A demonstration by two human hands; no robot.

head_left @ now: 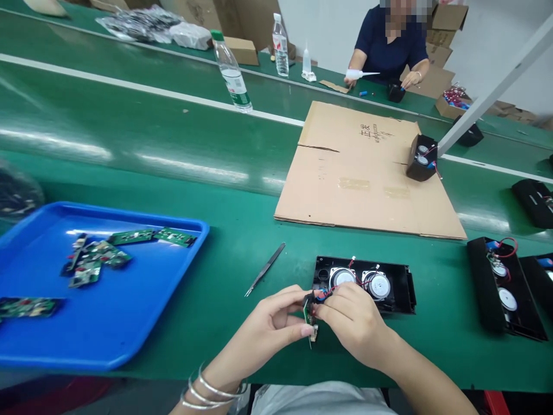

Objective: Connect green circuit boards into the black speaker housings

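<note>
Between the fingers and thumb of my left hand [276, 323] is a small green circuit board [308, 311], held on edge. My right hand [356, 323] pinches red and dark wires [324, 294] against the board's face; the fingertips partly hide the connection. Just behind both hands lies an open black speaker housing [400, 294] with two round silver speakers [379, 286] and thin wires with white plugs. A pair of tweezers [265, 269] rests on the green table to the left of the housing.
A blue tray [129, 346] on the left carries several green circuit boards [103, 253]. Flattened cardboard [367, 161] lies ahead, with a black speaker unit [421, 158] on it. More housings [503, 288] stand at right. A bottle [233, 75] stands beyond; a person [391, 46] works opposite.
</note>
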